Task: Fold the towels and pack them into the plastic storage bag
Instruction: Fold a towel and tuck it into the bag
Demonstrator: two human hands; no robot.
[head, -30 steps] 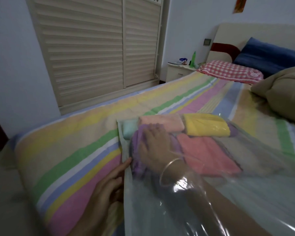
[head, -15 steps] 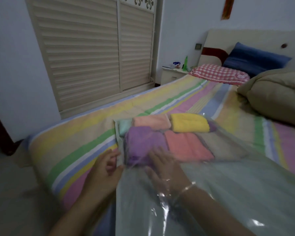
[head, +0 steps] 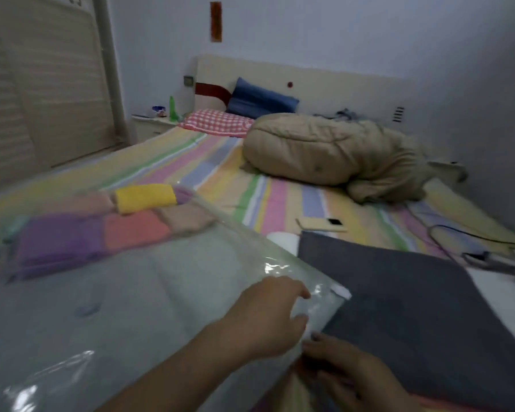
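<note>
Our left hand [head: 268, 316] lies on the bag [head: 149, 295] near its open edge, fingers loosely spread; our right hand [head: 354, 376] pinches that edge from below; folded towels [head: 101, 227] sit inside at ten o'clock, the bag's long axis running toward them; a grey towel [head: 405, 295] lies flat at two o'clock, nearer our right hand; striped bed [head: 268, 197], beige quilt [head: 333, 150] at twelve.

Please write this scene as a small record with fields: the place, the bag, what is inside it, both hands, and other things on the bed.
place: bed with striped sheet
bag: clear plastic bag, lying flat
inside bag: folded towels, among them yellow towel, purple towel, coral towel
left hand: at the bag's near corner
right hand: at the bag's edge, grip unclear
beside bag: dark grey cloth
further back: beige quilt, checked pillow
</note>
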